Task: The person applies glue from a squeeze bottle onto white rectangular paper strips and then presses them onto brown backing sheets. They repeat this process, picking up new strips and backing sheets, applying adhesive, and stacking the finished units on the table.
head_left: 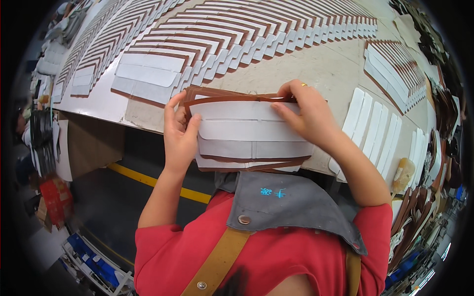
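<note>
Between my hands, at the table's near edge, is a stack of brown leather panels [252, 129] backed with white and grey lining. The top panel has a brown edge along its upper and lower sides, and more panels stick out beneath it. My left hand [181, 135] grips the left end, thumb on the lining and fingers round the back. At the upper right corner, my right hand [307, 116] pinches the panel's top edge, its thumb lying on the lining. How many panels each hand takes in is hidden.
Long overlapping rows of similar panels [212, 42] cover the table [316, 69]. A smaller fan of panels [395, 74] lies at the far right. Nearer, white strips [370, 126] sit beside a yellowish lump [404, 172]. A red container [56, 201] stands lower left.
</note>
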Demonstrator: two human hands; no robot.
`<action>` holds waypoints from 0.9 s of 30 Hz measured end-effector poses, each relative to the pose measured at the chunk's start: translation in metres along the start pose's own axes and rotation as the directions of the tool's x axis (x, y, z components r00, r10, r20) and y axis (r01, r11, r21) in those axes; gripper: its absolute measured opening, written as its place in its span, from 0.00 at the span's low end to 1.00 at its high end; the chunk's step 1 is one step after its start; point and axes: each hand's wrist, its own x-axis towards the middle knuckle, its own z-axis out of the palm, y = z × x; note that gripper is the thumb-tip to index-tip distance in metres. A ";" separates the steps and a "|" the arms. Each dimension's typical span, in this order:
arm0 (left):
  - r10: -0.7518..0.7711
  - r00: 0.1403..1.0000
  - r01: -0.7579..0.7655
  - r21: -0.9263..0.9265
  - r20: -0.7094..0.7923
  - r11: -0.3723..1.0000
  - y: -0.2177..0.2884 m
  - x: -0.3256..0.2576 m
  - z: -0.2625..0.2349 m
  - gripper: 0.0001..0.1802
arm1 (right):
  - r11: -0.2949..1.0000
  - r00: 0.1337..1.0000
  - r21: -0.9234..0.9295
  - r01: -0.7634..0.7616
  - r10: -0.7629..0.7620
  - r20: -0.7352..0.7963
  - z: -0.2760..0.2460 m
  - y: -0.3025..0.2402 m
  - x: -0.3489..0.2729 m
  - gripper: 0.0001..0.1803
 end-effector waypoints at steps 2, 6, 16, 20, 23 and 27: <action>-0.033 0.999 0.031 -0.065 -0.027 0.997 0.000 0.007 -0.002 0.26 | 0.974 0.979 0.137 -0.182 0.166 0.122 -0.016 0.012 -0.004 0.12; -0.081 0.996 0.075 -0.122 -0.047 0.990 -0.006 0.015 -0.005 0.25 | 0.655 0.850 0.542 -0.527 0.392 0.352 -0.037 0.045 -0.026 0.13; -0.074 0.997 0.072 -0.047 -0.037 0.996 -0.005 0.022 -0.003 0.22 | 0.336 0.781 0.748 -0.572 0.501 0.372 -0.030 0.054 -0.043 0.07; -0.072 0.997 0.071 -0.015 -0.033 0.997 -0.005 0.028 -0.004 0.21 | 0.332 0.804 0.796 -0.506 0.516 0.296 -0.031 0.050 -0.046 0.07; -0.091 0.996 0.091 -0.013 -0.023 0.996 -0.003 0.034 -0.001 0.21 | 0.342 0.807 0.800 -0.493 0.523 0.274 -0.034 0.050 -0.048 0.07; -0.097 0.995 0.097 -0.037 0.001 0.995 -0.004 0.037 0.004 0.20 | 0.434 0.813 0.767 -0.472 0.550 0.190 -0.032 0.051 -0.050 0.08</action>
